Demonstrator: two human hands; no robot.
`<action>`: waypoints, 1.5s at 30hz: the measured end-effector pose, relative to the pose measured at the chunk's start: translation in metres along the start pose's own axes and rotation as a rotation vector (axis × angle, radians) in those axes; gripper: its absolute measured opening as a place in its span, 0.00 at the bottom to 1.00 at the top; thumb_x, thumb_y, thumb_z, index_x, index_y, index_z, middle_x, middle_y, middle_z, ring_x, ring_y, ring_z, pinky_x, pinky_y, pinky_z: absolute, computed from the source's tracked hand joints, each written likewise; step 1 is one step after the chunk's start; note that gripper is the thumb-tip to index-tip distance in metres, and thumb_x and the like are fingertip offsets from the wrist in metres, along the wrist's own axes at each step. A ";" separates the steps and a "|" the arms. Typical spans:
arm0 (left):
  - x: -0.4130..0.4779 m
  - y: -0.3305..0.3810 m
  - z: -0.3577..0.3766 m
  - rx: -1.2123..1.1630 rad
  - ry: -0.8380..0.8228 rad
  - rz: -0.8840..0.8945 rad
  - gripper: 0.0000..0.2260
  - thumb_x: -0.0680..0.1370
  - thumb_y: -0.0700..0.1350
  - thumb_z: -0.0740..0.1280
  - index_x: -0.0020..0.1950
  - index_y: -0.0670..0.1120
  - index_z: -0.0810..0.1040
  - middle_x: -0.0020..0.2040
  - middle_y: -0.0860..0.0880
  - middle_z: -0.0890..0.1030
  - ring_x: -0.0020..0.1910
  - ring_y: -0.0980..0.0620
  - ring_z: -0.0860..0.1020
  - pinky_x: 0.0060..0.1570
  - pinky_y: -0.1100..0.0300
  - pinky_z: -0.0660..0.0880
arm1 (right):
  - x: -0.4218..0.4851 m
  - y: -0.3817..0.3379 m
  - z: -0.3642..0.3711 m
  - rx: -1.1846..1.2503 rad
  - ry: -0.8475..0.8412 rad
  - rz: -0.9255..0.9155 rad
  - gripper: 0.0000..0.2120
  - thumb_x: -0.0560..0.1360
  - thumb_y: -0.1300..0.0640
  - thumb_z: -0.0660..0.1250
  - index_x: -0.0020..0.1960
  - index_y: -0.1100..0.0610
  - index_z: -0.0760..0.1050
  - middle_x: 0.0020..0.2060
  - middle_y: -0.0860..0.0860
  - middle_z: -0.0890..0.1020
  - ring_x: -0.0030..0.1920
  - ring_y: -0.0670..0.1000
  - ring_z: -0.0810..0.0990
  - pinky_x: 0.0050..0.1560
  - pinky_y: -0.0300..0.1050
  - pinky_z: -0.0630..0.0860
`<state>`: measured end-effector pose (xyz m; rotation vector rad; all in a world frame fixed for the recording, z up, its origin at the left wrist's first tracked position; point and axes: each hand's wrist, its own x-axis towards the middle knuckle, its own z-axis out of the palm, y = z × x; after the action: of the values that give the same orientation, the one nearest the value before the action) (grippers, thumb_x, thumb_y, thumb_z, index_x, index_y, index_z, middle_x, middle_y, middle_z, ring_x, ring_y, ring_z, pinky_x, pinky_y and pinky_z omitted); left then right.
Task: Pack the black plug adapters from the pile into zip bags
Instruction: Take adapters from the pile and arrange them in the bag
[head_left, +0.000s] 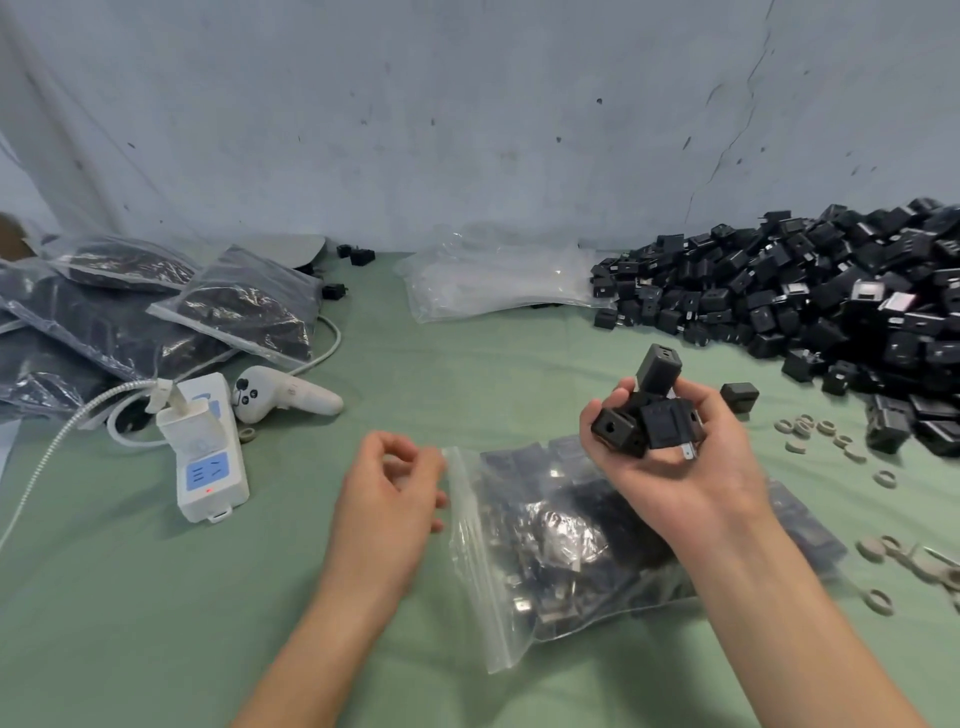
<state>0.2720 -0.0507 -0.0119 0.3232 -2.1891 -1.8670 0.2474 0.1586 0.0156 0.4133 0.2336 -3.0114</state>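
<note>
right grip (691, 467) curls round a handful of black plug adapters (649, 415) above the part-filled zip bag (545, 545) on the bench (156, 623). left grip (389, 493) is loosely curled at its mouth, pinching or not i cannot tell. filled bags (156, 312) are stacked far left, and a big pile (831, 291) remains.

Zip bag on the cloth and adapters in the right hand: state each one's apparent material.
Zip bag: thin clear plastic film, glossy; it crinkles and glares. Plug adapters in the right hand: probably hard moulded plastic, matte black; prong looks metallic.
</note>
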 end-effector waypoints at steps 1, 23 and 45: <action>0.003 0.002 -0.002 0.117 0.103 0.145 0.06 0.79 0.44 0.67 0.45 0.49 0.71 0.40 0.54 0.82 0.32 0.58 0.77 0.37 0.61 0.77 | 0.000 0.001 0.001 -0.016 -0.001 0.011 0.16 0.70 0.60 0.71 0.57 0.62 0.76 0.45 0.58 0.80 0.41 0.54 0.79 0.45 0.55 0.80; 0.015 0.027 0.008 -0.132 0.120 0.115 0.05 0.80 0.45 0.65 0.54 0.51 0.78 0.42 0.52 0.83 0.35 0.59 0.80 0.35 0.60 0.77 | -0.007 0.026 0.010 -0.189 0.093 0.237 0.16 0.67 0.60 0.67 0.54 0.60 0.77 0.46 0.61 0.77 0.39 0.57 0.77 0.43 0.55 0.79; -0.003 -0.017 0.026 0.066 -0.287 -0.114 0.04 0.80 0.42 0.68 0.47 0.45 0.82 0.36 0.48 0.82 0.30 0.58 0.77 0.31 0.64 0.76 | -0.003 -0.024 0.004 -0.129 0.140 -0.047 0.07 0.77 0.58 0.62 0.51 0.61 0.74 0.50 0.59 0.76 0.48 0.56 0.77 0.48 0.61 0.78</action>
<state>0.2669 -0.0277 -0.0329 0.2063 -2.4702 -2.0134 0.2470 0.1823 0.0233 0.6154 0.4517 -2.9927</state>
